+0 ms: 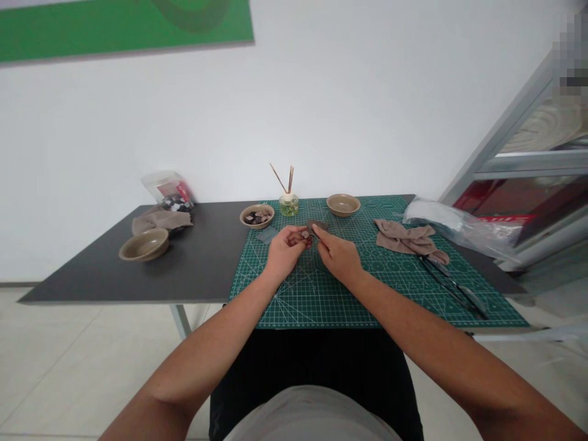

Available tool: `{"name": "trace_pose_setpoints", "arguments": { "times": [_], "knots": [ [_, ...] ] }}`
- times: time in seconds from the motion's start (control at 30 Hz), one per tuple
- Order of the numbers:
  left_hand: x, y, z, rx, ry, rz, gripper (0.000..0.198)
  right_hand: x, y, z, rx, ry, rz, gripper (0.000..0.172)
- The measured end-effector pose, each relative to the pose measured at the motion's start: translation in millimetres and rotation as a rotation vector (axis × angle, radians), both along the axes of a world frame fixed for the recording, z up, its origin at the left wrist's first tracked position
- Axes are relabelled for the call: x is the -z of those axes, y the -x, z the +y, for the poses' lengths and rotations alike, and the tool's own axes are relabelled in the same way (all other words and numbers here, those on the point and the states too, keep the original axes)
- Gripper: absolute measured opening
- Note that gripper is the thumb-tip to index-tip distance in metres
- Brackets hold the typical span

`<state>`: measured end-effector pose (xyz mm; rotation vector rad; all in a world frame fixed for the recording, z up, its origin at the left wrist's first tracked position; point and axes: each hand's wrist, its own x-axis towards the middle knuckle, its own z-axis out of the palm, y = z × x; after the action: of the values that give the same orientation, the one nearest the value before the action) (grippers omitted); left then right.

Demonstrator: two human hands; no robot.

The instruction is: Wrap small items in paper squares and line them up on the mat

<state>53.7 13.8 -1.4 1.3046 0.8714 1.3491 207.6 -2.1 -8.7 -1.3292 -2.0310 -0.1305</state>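
My left hand (285,249) rests on the green cutting mat (349,294), fingers curled around a small brownish piece (305,234) at the fingertips. My right hand (337,252) meets it from the right, pinching a dark grey square of material (318,225). Both hands touch at the middle of the mat's far half. A small grey square (267,235) lies just left of my left hand. Behind it stands a tan bowl (257,215) holding several dark small pieces.
A reed diffuser (288,202) and an empty tan bowl (343,204) stand at the mat's back edge. A beige cloth (407,239), scissors (452,285) and a plastic bag (452,223) lie right. Left on the dark table (193,263): another bowl (144,245), cloth, plastic container (168,188).
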Motion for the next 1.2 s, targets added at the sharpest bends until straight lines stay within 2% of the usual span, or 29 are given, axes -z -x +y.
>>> {"name": "trace_pose_setpoints", "arguments": {
  "times": [0.1,0.23,0.3,0.47,0.6,0.73,0.83,1.2],
  "knots": [
    [0.8,0.6,-0.3,0.014,0.034,0.059,0.016,-0.6,0.9,-1.3,-0.068,-0.025,-0.024,0.043],
    [-0.9,3.0,-2.5,-0.075,-0.079,0.277,0.007,-3.1,2.6,-3.5,-0.161,-0.032,-0.061,0.044],
    [-1.3,3.6,-3.1,-0.103,-0.100,0.318,0.007,-3.2,2.9,-3.2,-0.172,-0.038,-0.081,0.044],
    [1.4,2.5,-2.5,-0.062,-0.011,0.188,0.016,-1.5,2.2,-1.4,-0.090,-0.046,-0.100,0.043],
    [2.8,2.0,-2.3,-0.085,-0.041,0.192,0.017,-2.3,2.4,-2.6,-0.117,-0.047,-0.145,0.043],
    [1.2,1.8,-3.1,-0.049,-0.012,0.145,0.019,-3.6,2.6,-4.2,-0.083,-0.019,-0.128,0.044],
    [1.3,1.9,-2.3,-0.085,-0.058,0.178,0.021,-4.4,2.6,-5.2,-0.113,-0.005,-0.133,0.046],
    [-1.4,1.6,-0.9,-0.029,-0.003,-0.028,0.027,-3.5,3.5,-5.8,-0.029,0.038,-0.133,0.044]
  ]
}}
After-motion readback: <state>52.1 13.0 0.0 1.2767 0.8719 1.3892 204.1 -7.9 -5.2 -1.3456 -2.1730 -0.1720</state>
